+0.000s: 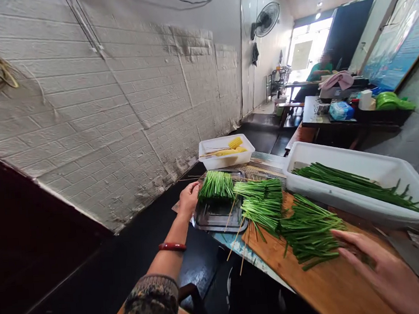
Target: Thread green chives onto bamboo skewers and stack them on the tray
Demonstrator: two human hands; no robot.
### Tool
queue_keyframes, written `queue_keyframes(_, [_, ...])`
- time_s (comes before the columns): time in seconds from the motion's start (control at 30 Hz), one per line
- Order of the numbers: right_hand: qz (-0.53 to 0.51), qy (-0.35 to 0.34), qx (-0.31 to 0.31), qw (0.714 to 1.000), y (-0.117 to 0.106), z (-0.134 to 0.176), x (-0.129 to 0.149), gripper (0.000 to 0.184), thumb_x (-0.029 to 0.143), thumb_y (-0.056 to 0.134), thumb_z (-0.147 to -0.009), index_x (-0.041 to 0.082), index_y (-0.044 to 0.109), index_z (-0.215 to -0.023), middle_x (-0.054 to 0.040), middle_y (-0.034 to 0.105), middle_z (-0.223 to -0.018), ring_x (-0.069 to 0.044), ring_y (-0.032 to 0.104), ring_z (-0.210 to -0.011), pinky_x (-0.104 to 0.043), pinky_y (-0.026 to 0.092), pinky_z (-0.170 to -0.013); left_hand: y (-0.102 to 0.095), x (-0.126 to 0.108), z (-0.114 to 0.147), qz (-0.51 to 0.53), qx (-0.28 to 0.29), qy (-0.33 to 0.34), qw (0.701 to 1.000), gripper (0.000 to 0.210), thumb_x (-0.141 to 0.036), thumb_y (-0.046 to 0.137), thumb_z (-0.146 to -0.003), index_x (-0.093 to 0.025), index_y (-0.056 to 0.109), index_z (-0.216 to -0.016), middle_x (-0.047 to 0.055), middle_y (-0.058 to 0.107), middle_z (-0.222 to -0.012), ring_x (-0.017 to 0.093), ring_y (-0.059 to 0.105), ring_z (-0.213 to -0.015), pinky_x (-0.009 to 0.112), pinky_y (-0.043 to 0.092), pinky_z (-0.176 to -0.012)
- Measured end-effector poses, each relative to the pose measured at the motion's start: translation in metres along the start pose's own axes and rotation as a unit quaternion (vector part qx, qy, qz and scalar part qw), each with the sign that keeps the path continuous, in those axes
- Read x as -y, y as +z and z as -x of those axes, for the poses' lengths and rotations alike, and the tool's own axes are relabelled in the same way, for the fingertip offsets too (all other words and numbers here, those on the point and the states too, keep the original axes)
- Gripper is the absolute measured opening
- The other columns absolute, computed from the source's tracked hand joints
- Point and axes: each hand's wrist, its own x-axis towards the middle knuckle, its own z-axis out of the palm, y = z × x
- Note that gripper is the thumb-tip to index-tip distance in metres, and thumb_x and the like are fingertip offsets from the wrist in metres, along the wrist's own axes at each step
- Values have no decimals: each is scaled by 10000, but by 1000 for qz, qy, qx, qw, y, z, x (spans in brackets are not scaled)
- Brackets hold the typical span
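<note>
two white tubs stand around the work, a small one (228, 162) at the far side with yellow corn (227, 151) and a large one (328, 193) at the right with green stalks (357, 185), while a metal tray (219, 217) and wooden board (295, 278) carry three skewered bundles (216, 185) and one loose pile (308, 234) (the skewers overlap too much to count). the leftmost bundle's stalks run near to far; the others and the pile run roughly left to right. the left hand (188, 199), fingers curled, sits beside that leftmost bundle, its grip unclear; the right hand (381, 264), half open, holds nothing visible, fingertips at the pile's right edge.
</note>
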Motion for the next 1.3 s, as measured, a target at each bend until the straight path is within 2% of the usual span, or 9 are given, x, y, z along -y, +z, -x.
queue_keyframes(0.17, [-48, -106, 86, 990, 22, -98, 59, 321, 410, 480, -930, 248, 701, -1096, -63, 728, -1121, -243, 681, -1039, -380, 544, -903, -1, 24, 26, 4, -61, -32, 998, 382, -344, 443, -867, -116, 687, -1052, 138, 747, -970, 251, 703, -911, 387, 544, -846])
queue_keyframes(0.27, [-34, -158, 125, 979, 67, -161, 85, 317, 334, 444, -944, 224, 703, -1088, -69, 732, -1084, -227, 678, -1015, -363, 526, -904, 2, 31, 38, -6, -71, -30, 997, 310, -313, 485, -849, -155, 704, -1002, 120, 742, -1005, 264, 682, -988, 421, 513, -920])
queue_keyframes(0.37, [55, -157, 177, 970, 124, -212, 102, 313, 258, 445, -947, 202, 700, -1120, -69, 720, -1127, -202, 661, -1049, -312, 487, -942, 6, 34, 45, -15, -71, -26, 997, 302, -306, 496, -856, -176, 698, -1039, 112, 727, -1084, 270, 653, -1073, 437, 482, -977])
queue_keyframes(0.5, [105, -137, 186, 967, 186, -254, 115, 309, 219, 482, -933, 178, 697, -1152, -103, 707, -1159, -224, 640, -1085, -313, 456, -948, 8, 34, 50, -25, -66, -31, 997, 329, -300, 484, -879, -172, 674, -1115, 121, 710, -1138, 279, 635, -1114, 457, 467, -1002])
queue_keyframes(0.67, [142, -114, 198, 963, 224, -279, 119, 215, 239, 595, -855, 203, 764, -983, -96, 749, -1005, -244, 668, -970, -314, 461, -870, 6, 32, 53, -64, -36, -38, 997, 351, -285, 459, -906, -189, 639, -1192, 114, 690, -1191, 271, 628, -1134, 450, 484, -986])
queue_keyframes(0.8, [125, -121, 196, 965, 232, -287, 117, 156, 240, 620, -829, 222, 773, -802, -63, 758, -928, -221, 673, -914, -288, 462, -833, 5, 30, 54, -68, -30, -38, 997, 353, -273, 467, -905, -194, 630, -1208, 111, 683, -1209, 272, 625, -1145, 452, 487, -988])
queue_keyframes(1.03, [20, -162, 148, 975, 217, -288, 125, 201, 264, 550, -879, 204, 731, -817, -39, 748, -890, -180, 674, -826, -269, 494, -770, 5, 32, 54, -53, -29, -39, 997, 351, -247, 472, -895, -200, 632, -1205, 100, 694, -1186, 259, 627, -1145, 443, 484, -999])
queue_keyframes(1.17, [-26, -177, 111, 978, 191, -277, 137, 231, 285, 514, -897, 194, 707, -808, -46, 742, -837, -195, 674, -802, -292, 497, -760, 1, 33, 52, -9, -29, -34, 999, 374, -296, 445, -908, -185, 623, -1218, 107, 696, -1167, 256, 642, -1103, 448, 489, -979])
queue_keyframes(1.3, [-62, -203, 91, 973, 143, -247, 141, 268, 343, 482, -935, 194, 694, -869, -59, 734, -877, -206, 671, -822, -312, 500, -773, -4, 35, 52, 65, -19, -55, 996, 386, -307, 463, -882, -161, 627, -1199, 100, 726, -1033, 229, 691, -946, 411, 533, -905])
